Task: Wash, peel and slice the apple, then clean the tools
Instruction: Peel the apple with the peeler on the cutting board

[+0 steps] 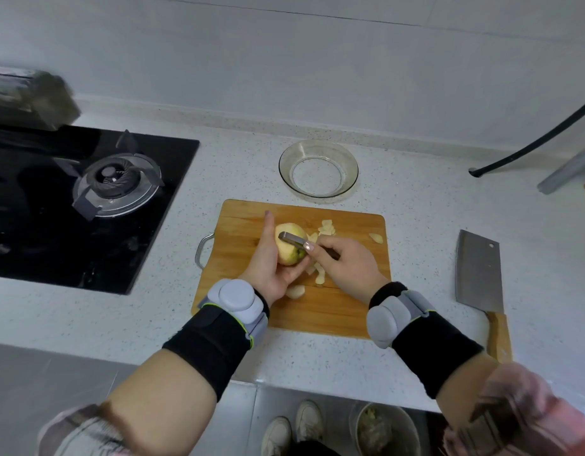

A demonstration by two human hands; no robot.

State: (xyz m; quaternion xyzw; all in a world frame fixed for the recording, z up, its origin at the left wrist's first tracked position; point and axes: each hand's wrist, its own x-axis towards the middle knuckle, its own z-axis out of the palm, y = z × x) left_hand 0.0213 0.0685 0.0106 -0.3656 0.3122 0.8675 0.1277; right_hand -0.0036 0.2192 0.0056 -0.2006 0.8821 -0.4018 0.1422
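My left hand [268, 261] grips a mostly peeled, pale yellow apple [288, 245] above the wooden cutting board [347, 307]. A small patch of green skin shows on the apple's right side. My right hand [347, 263] holds a metal peeler [294, 239], whose blade lies across the top of the apple. Several strips of peel [325, 228] are scattered on the board around and under my hands. A cleaver [479, 271] with a wooden handle rests on the counter to the right of the board.
A glass bowl [318, 168] stands behind the board. A black gas hob [87, 199] fills the left. A black hose [531, 143] and a metal pipe cross the far right. Below the counter edge stands a bin [383, 429] holding scraps.
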